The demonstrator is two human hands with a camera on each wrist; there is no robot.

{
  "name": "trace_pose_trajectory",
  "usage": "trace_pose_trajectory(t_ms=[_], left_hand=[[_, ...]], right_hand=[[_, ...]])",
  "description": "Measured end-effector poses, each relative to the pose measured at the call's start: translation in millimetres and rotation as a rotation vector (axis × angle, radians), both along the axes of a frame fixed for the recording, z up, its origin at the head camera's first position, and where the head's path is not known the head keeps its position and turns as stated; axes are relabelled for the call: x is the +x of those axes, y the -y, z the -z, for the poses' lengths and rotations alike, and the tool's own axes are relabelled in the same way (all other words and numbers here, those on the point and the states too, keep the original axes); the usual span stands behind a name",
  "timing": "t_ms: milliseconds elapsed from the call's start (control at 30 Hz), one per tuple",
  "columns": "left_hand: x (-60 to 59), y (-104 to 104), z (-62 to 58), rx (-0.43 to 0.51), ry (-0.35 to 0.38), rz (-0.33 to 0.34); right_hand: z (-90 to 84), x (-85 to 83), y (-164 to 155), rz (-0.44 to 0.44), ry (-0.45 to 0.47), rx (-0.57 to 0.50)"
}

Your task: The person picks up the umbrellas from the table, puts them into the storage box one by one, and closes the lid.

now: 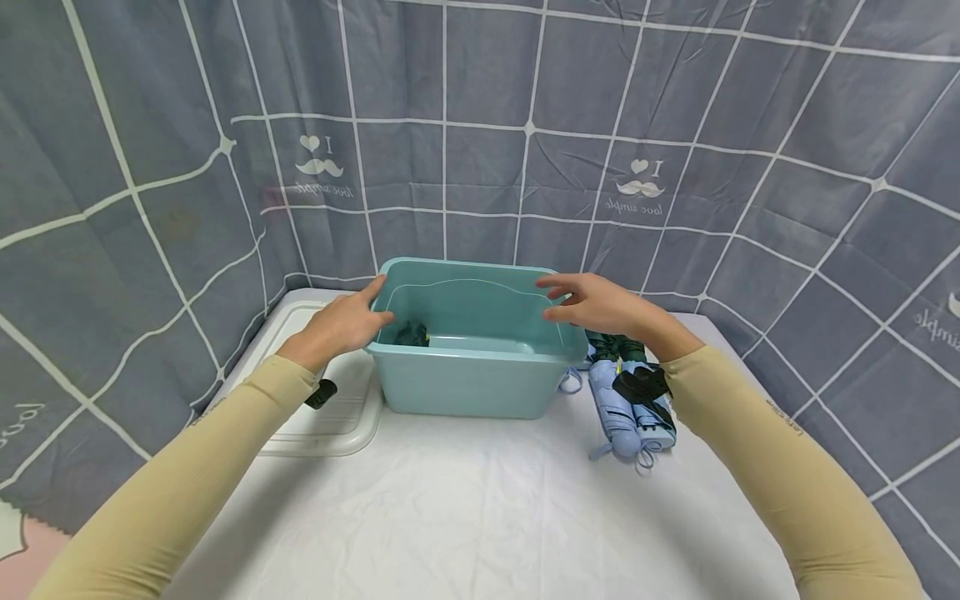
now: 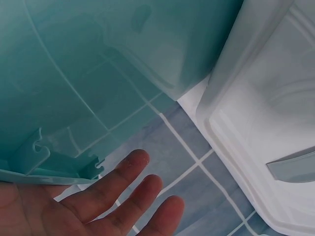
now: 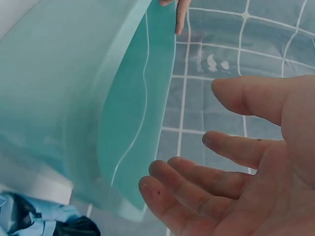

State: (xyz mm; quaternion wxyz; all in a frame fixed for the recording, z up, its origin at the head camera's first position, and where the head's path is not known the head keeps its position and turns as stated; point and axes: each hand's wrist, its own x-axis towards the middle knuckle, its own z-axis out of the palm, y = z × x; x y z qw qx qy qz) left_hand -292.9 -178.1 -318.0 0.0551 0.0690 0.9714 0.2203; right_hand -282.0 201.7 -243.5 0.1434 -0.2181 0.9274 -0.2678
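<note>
A teal plastic bin [image 1: 465, 383] stands upright on the white table, its top uncovered. My left hand [image 1: 343, 325] is at the bin's left rim; in the left wrist view its fingers [image 2: 147, 189] extend fairly straight beside the outer wall, close to the rim. My right hand [image 1: 592, 304] is over the right rim, holding nothing; the right wrist view shows its fingers [image 3: 182, 201] spread and slightly bent, apart from the bin wall. Inside the bin, at the left end, lies a dark bundle [image 1: 412, 334] with a bit of yellow.
Light-blue folded umbrellas [image 1: 615, 408] with wrist cords lie right of the bin, below my right forearm, dark green ones behind them. A white lid [image 1: 330, 417] lies left of the bin. A grey checked curtain [image 1: 480, 167] hangs behind and at both sides.
</note>
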Motion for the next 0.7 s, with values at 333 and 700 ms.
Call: trace_pose_trajectory(t_ms=[333, 700], left_hand=[[2.7, 1, 0.4, 0.013, 0.007, 0.001], [1.8, -1, -0.2, 0.01, 0.004, 0.002]], right_hand=[[7.0, 15.4, -32, 0.105, -0.035, -0.016], [21.8, 23.2, -73, 0.147, -0.015, -0.049]])
